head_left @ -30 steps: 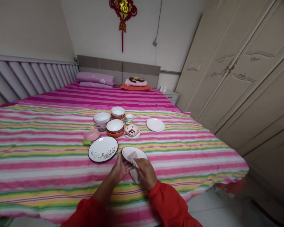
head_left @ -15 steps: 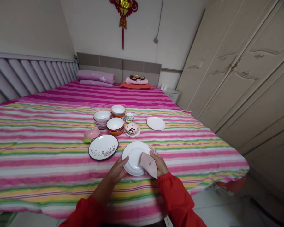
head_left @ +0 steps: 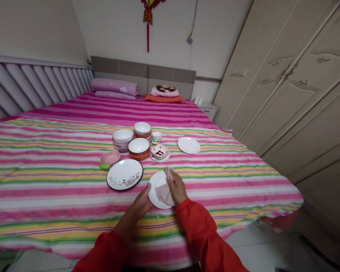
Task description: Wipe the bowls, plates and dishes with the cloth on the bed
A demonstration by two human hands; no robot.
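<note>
White plate (head_left: 155,190) against left hand (head_left: 141,203), right hand (head_left: 175,187) pressing a cloth (head_left: 164,195) on it.

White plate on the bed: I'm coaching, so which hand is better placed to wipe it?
Probably the right hand: it presses a pale pink cloth on the round white ceramic plate; the left hand holds the rim.

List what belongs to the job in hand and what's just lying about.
In use:
left hand
right hand
round white ceramic plate
pale pink cloth

Lying about:
black-rimmed white floral plate
plain white ceramic plate
stacked white and orange bowls
pink ceramic dish
</note>
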